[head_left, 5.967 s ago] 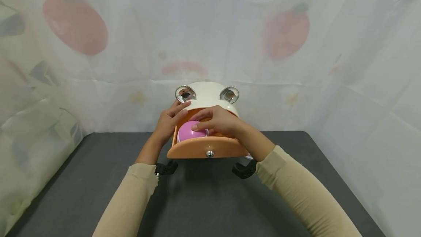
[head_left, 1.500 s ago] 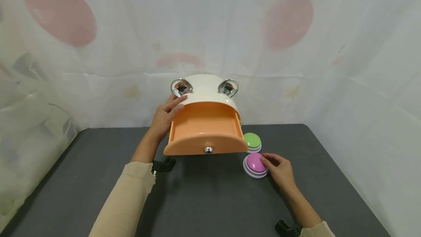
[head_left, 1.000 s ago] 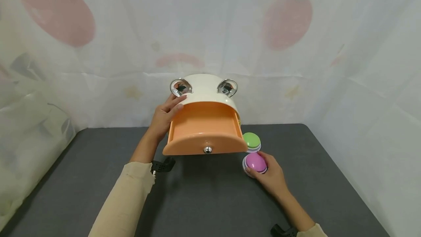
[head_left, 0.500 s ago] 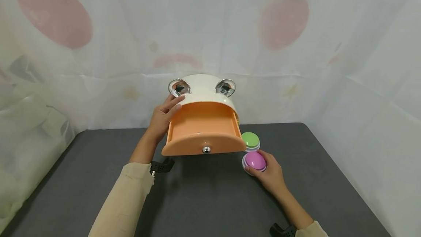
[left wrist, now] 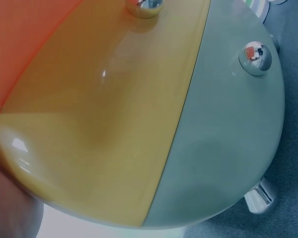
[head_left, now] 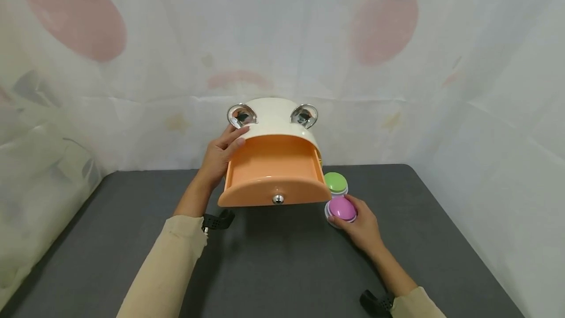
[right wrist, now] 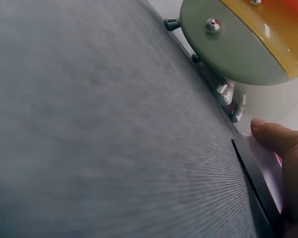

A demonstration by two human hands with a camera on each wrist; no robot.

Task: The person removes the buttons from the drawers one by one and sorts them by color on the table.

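From the head view, my left hand [head_left: 219, 157] braces the cream drawer cabinet [head_left: 275, 122] at its left upper edge, fingers laid fairly straight against the shell, thumb on the rim above the orange drawer [head_left: 273, 175], which stands pulled out and looks empty. My right hand [head_left: 358, 225] curls around the pink push button [head_left: 342, 209] on the gray table [head_left: 273, 264], right of the cabinet and just in front of the green push button [head_left: 335, 182]; the two buttons sit touching or nearly so. I judge this as setting the pink button down beside the cabinet; the next move calls for loosening my fingers without nudging the green one.

The left wrist view shows only the cabinet's lower fronts, yellow drawer [left wrist: 104, 114] above gray-green drawer [left wrist: 223, 144], both shut.

The right wrist view shows my thumb [right wrist: 278, 139] on the button's rim, the cabinet's feet just beyond.

Open table lies in front of the cabinet and to its right; the far edge meets the curtain close behind it.
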